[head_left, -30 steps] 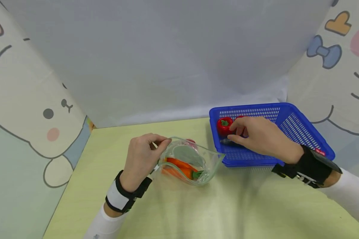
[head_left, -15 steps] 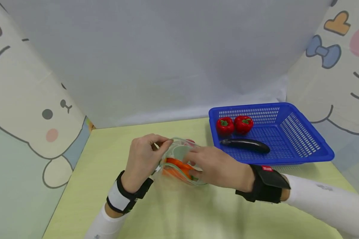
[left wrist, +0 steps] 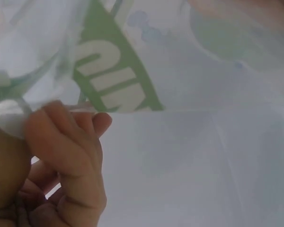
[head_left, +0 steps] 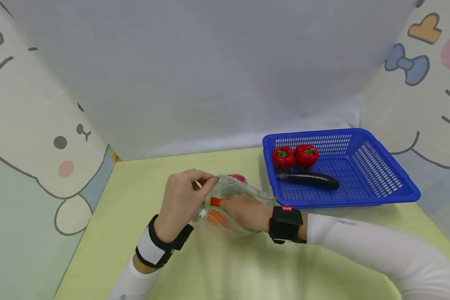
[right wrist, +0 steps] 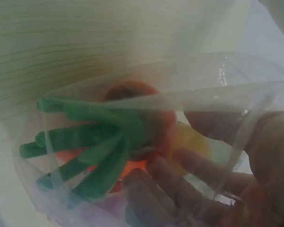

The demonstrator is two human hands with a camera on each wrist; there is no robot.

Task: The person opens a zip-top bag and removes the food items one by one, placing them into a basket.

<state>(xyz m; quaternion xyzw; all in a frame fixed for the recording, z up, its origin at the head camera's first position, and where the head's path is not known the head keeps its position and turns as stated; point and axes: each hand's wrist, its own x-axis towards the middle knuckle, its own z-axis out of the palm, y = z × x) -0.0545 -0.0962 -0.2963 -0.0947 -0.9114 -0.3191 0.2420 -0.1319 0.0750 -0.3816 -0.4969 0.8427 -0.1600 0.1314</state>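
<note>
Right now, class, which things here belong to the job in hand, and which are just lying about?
Job in hand: clear bag, pinched by the left fingers; carrot inside, by the right fingers.
Seemingly lying about, untouched: blue basket, two red peppers, eggplant.

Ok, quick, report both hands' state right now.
Left hand: closed, pinching the clear bag by its rim.
Right hand: inside the bag by a carrot; whether it holds anything cannot be told.
</note>
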